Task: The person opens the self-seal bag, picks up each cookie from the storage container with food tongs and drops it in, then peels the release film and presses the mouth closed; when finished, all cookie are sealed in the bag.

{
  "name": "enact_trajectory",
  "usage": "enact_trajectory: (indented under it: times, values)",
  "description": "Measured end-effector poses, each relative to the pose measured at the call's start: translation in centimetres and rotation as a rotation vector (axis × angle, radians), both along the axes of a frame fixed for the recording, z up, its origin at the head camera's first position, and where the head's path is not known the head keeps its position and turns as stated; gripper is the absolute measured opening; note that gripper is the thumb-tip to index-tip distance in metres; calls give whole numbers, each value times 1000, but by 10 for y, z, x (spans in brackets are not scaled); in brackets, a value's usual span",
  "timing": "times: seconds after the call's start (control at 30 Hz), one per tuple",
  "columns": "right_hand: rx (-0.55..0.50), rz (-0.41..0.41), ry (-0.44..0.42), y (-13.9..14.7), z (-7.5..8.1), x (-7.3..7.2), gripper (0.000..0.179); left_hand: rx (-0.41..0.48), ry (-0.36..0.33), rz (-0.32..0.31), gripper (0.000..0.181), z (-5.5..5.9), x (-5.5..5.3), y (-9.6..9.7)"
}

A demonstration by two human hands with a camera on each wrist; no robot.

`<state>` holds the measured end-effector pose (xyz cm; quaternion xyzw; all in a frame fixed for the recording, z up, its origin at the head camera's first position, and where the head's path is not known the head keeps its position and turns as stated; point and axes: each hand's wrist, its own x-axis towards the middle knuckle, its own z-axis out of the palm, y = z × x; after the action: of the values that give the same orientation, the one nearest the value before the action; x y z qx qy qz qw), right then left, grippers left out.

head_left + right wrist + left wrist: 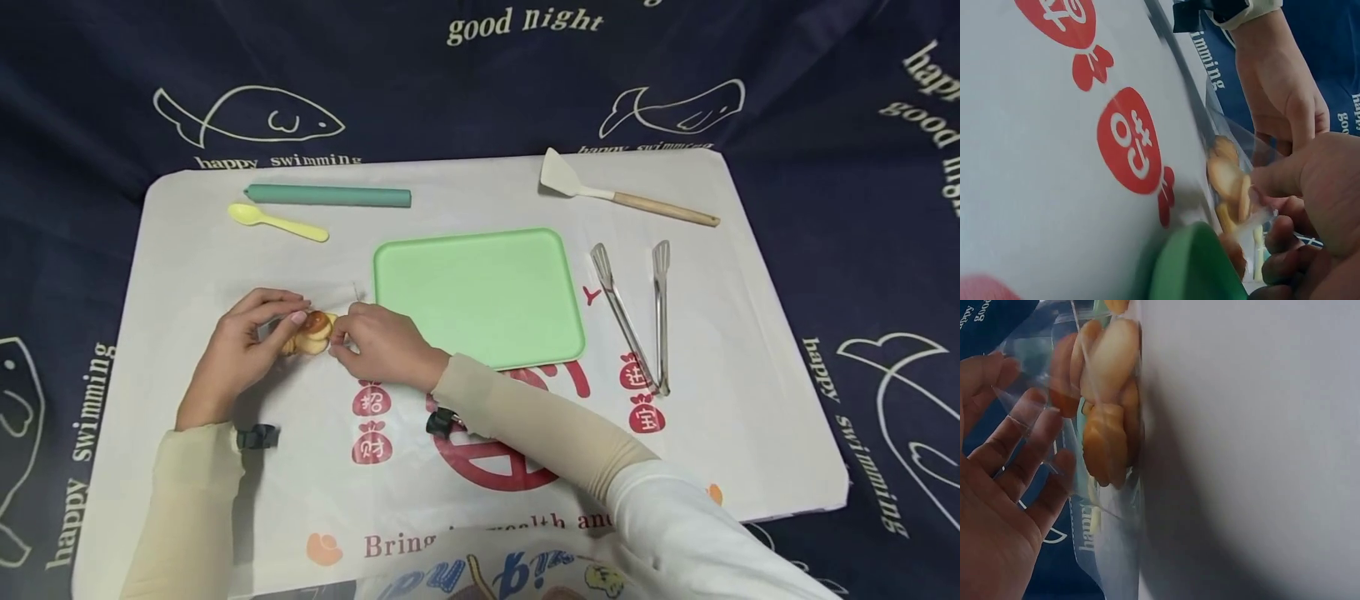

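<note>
A clear plastic bag (1100, 550) with several small toy breads (1113, 359) in it lies at the left of the table, close to the green tray. In the head view the breads (313, 335) sit between the two hands. My left hand (243, 346) is at the bag's left side, its fingers spread and only slightly bent, fingertips against the film. From the right, my right hand (386, 342) pinches the film at the bag's near end between thumb and fingers; in the right wrist view its fingers (1285, 234) partly cover the bag.
The green tray (480, 300) lies mid-table. A teal stick (330, 196) and a yellow spoon (277, 223) lie at the back left. At the right are a spatula (630, 200) and metal tongs (660, 325) with spread arms. White printed cloth (750, 433) covers the table.
</note>
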<state>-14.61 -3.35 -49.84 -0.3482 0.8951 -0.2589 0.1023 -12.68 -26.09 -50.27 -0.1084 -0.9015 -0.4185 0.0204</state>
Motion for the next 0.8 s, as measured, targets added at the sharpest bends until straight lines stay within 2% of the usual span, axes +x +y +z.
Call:
enact_trajectory:
  times: [0.1,0.2,0.3,0.37,0.5,0.63,0.7,0.8]
  values:
    - [-9,-11,23,-2,-1,1,12,6,-10,-17,25,2,-2,-1]
    - [-18,-17,30,-2,-4,1,11,26,-42,0,33,8,-8,-1]
    - [-28,-23,40,-2,-6,2,12,24,-58,32,39,15,-20,2]
    - [-33,-32,50,-3,-7,2,12,-9,-59,26,38,18,-32,7]
    - [-30,-42,58,-3,-5,4,13,-136,-80,-87,29,22,-56,18]
    - [-16,-32,68,-5,-2,6,14,-271,-125,-198,27,24,-72,26]
    - [-2,-24,86,-6,0,6,14,-302,-150,-217,27,23,-76,30]
    - [21,-19,132,-7,3,6,17,-309,-178,-208,22,22,-78,33]
